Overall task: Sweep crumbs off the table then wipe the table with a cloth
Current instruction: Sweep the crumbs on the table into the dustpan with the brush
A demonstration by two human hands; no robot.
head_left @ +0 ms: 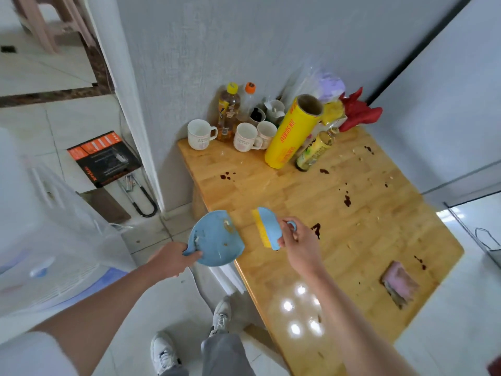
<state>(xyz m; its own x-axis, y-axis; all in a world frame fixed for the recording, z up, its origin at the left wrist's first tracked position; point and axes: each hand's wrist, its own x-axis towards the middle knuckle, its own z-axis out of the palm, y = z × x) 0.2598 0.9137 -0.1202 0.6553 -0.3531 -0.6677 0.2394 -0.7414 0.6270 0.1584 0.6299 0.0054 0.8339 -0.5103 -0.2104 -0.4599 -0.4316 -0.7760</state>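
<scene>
Bare forearms reach out from the bottom of the view over a pale tiled floor and white trainers. At the near-left edge of the glossy wooden butcher-block table, the left hand grips the short handle of a round light-blue plastic dustpan, held just off the table's rim with its lip against the edge. A few pale crumbs already lie in the pan. The right hand pinches the looped handle of a small blue hand brush with yellow bristles, whose bristles sit on the tabletop just beside the pan.

Judging by this, the sweeping is under way but far from finished. Pale crumbs are scattered over the far-right part of the top, and more lie towards the near side. Dark brown sticky-looking spills dot the surface in several places, one just beside the right hand; those look like work for the cloth, not the brush.

Wiping has not begun: a folded pink cloth lies untouched on the near-right part of the table, well apart from both hands. Mugs, bottles and a yellow roll of cling film crowd the far corner against the wall, which will probably hamper cleaning there.
</scene>
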